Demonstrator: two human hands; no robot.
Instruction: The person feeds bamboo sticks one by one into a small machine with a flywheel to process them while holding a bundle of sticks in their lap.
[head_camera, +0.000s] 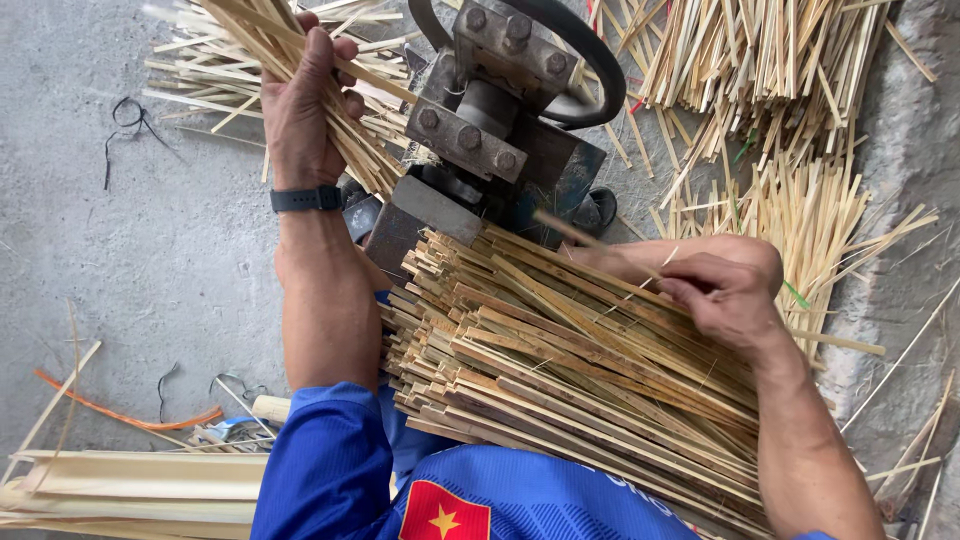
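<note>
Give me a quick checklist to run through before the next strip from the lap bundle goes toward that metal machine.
1. Left hand grips its bunch of split strips: ok, fingers wrapped around them.
2. Right hand has one strip picked out: ok, pinched and raised off the bundle.
3. That strip points toward the metal machine: ok, its tip lies near the block.
4. Lap bundle lies steady: ok, stacked across the lap, resting against the machine's base.
5. Machine's feed opening free: cannot tell, hidden from this view.
6. Fingers away from the bolted block: ok for the right hand; the left is close beside it.
</note>
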